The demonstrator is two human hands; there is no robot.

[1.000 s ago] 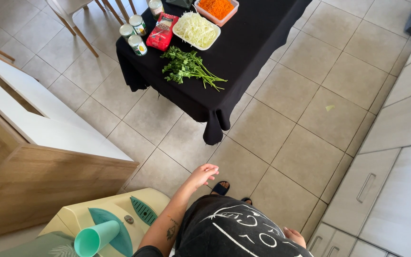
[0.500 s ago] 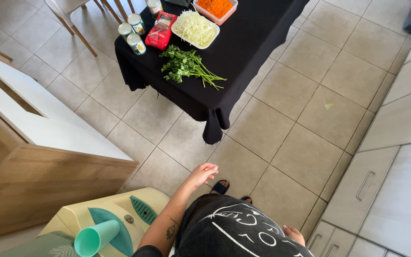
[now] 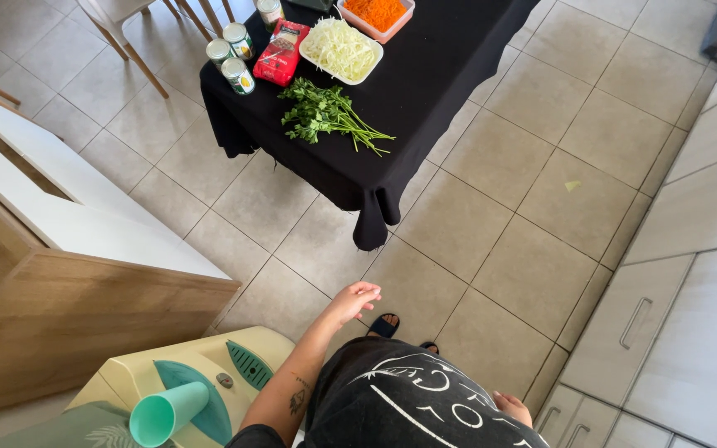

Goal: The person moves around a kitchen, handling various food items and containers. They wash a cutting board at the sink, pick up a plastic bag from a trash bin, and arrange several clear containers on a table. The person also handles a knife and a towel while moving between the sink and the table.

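Left hand open, empty, over floor; right hand grip unclear. Appliance beside left arm. Parsley, tins on surface ahead.

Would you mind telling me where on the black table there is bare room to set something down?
The black cloth is bare to the right of the herbs and below the cabbage tray, up to the right edge, plus the near corner. The far left is crowded: three cans, a red packet and both trays, the carrot tray included, sit close together.
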